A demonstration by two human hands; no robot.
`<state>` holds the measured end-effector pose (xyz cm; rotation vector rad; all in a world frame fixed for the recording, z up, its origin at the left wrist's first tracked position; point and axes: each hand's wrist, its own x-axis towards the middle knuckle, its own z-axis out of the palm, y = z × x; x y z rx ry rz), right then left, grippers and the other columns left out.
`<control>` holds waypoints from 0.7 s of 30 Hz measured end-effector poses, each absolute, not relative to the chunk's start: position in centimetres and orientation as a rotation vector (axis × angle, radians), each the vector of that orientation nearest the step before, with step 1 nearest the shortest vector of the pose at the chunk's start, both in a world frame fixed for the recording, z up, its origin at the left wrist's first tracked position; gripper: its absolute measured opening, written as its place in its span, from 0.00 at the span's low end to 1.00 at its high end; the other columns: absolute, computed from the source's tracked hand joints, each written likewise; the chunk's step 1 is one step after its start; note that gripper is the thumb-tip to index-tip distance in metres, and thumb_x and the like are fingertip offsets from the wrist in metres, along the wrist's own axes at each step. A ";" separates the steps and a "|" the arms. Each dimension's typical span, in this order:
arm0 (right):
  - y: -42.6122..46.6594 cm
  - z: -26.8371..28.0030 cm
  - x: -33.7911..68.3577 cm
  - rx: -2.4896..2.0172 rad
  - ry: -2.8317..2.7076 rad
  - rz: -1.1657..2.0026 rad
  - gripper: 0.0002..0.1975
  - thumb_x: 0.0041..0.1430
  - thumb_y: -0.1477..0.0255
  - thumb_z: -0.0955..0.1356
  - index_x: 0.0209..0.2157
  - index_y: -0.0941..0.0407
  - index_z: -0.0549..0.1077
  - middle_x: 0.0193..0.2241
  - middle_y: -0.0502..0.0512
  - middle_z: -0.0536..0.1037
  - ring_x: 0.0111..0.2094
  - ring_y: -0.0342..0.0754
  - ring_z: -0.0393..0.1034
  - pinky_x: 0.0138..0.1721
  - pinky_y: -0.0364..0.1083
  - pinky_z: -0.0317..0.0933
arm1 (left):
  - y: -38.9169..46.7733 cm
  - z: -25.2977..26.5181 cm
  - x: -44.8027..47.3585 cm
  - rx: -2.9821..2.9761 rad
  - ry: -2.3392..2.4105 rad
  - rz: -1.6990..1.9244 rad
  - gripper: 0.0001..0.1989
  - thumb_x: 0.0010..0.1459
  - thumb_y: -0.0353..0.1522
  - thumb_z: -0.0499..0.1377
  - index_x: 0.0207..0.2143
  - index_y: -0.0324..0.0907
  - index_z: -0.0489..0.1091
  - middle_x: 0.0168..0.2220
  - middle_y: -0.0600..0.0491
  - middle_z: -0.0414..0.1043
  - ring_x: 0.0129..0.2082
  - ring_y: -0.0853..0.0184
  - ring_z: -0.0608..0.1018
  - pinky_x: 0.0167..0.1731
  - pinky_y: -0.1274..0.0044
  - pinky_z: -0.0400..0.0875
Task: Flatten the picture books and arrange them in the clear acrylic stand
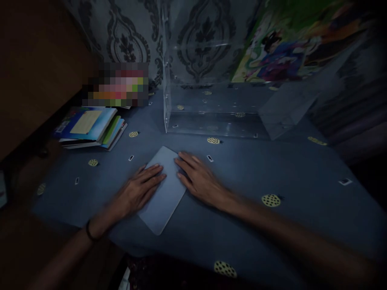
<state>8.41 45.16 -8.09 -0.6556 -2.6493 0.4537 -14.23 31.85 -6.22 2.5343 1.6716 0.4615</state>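
A thin, plain pale rectangle with rounded corners (165,201), like a blank-covered booklet, lies flat and slanted on the tablecloth. My left hand (143,187) rests on its left side, fingers stretched out over the surface. On the opposite edge, my right hand (196,177) lies with its fingertips touching the booklet and its fingers extended. Neither hand is wrapped around anything. A dark band circles my left wrist. The dim light hides whether the booklet has pages.
A clear plastic rack (211,125) stands behind the hands, with a colourful picture book (272,56) in its upper right. Stacked books (90,125) lie at the left, beside a pixelated patch. The blue tablecloth (236,173) has a pineapple print. A patterned wall (130,36) rises behind.
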 end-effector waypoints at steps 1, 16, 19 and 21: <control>44.7 -8.2 9.3 -0.676 -2.647 0.421 0.22 0.71 0.67 0.60 0.61 0.61 0.68 0.65 0.69 0.66 0.66 0.61 0.61 0.63 0.64 0.62 | 32.7 -6.0 -14.4 2.552 1.606 0.452 0.21 0.73 0.31 0.47 0.64 0.43 0.63 0.67 0.46 0.63 0.69 0.64 0.63 0.67 0.61 0.60; 42.8 -7.9 11.8 -0.634 -2.721 0.217 0.24 0.73 0.66 0.57 0.63 0.64 0.65 0.64 0.68 0.67 0.67 0.60 0.59 0.66 0.66 0.56 | 30.6 -5.4 -15.3 2.565 1.825 0.421 0.19 0.72 0.32 0.49 0.62 0.42 0.66 0.62 0.46 0.71 0.63 0.61 0.72 0.64 0.61 0.64; 42.8 -8.3 11.9 -0.629 -2.675 0.316 0.24 0.73 0.65 0.58 0.63 0.63 0.64 0.64 0.68 0.67 0.67 0.59 0.58 0.67 0.67 0.54 | 27.5 -4.8 -15.1 2.566 1.890 0.410 0.19 0.71 0.32 0.51 0.62 0.42 0.65 0.60 0.46 0.73 0.63 0.59 0.72 0.63 0.60 0.65; 43.0 -8.3 12.0 -0.623 -2.662 0.381 0.23 0.73 0.65 0.58 0.62 0.62 0.66 0.64 0.67 0.68 0.67 0.59 0.59 0.66 0.68 0.54 | 26.5 -4.4 -14.2 2.593 1.946 0.375 0.18 0.71 0.34 0.51 0.60 0.41 0.66 0.58 0.44 0.74 0.60 0.57 0.74 0.61 0.59 0.67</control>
